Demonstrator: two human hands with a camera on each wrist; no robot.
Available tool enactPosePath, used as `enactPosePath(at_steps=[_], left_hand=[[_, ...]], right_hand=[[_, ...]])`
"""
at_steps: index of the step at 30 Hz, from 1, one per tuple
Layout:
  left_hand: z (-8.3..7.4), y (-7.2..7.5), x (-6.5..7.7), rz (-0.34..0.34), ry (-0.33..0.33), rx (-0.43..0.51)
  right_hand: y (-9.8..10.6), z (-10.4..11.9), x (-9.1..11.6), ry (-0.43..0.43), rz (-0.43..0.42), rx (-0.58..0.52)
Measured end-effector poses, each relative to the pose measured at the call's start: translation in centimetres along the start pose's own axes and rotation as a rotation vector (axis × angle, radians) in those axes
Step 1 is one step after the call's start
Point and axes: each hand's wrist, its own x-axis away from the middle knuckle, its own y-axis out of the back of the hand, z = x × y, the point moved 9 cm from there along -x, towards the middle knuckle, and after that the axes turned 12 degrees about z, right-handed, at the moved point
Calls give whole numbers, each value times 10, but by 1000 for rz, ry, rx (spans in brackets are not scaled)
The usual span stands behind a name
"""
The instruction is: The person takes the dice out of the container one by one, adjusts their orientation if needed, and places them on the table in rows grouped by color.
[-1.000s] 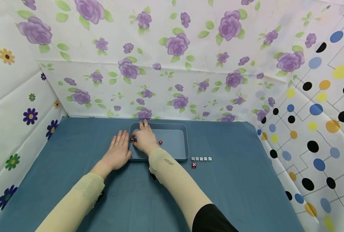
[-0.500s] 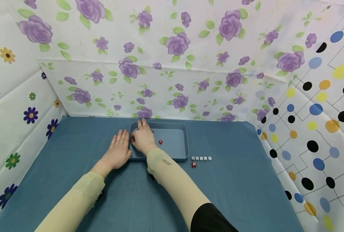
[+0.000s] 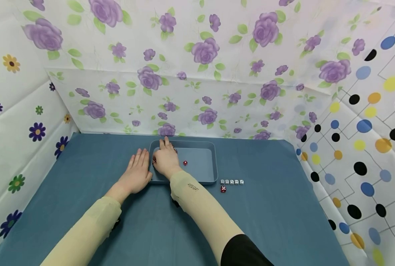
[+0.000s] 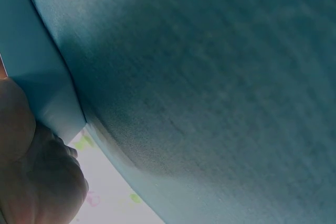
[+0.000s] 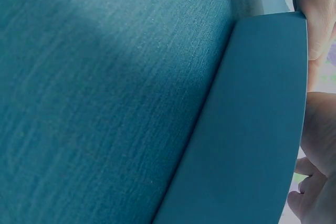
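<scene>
In the head view a shallow blue tray [image 3: 201, 157] lies at the back of the cloth. My left hand [image 3: 134, 173] rests flat along its left side, fingers straight and thumb at the near left corner. My right hand [image 3: 166, 159] reaches into the tray's left half; thumb and index finger pinch a dark red die [image 3: 154, 161] by the left wall, partly covered by the fingers. Another die [image 3: 175, 150] peeks out behind that hand, and a red die [image 3: 185, 163] sits mid-tray. The tray's outer wall [image 5: 247, 119] fills much of the right wrist view.
Right of the tray, several small white dice [image 3: 232, 182] stand in a row, with a red die [image 3: 223, 189] just in front. A blue cloth [image 3: 267, 221] covers the table. Floral and dotted sheets [image 3: 207, 118] hang behind and at the sides.
My right hand has shifted slightly left inside the tray, uncovering the die behind it. The die at its fingertips is now more covered. My left hand stays put.
</scene>
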Motion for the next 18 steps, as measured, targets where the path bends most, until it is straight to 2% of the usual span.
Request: enactPosePath(at_steps=[9, 18], left_hand=[[0, 1, -1, 6, 1, 9], [1, 0, -1, 6, 3, 10]], right_hand=[[-2, -3, 0, 8, 8, -29], [9, -18, 14, 65, -37, -286]])
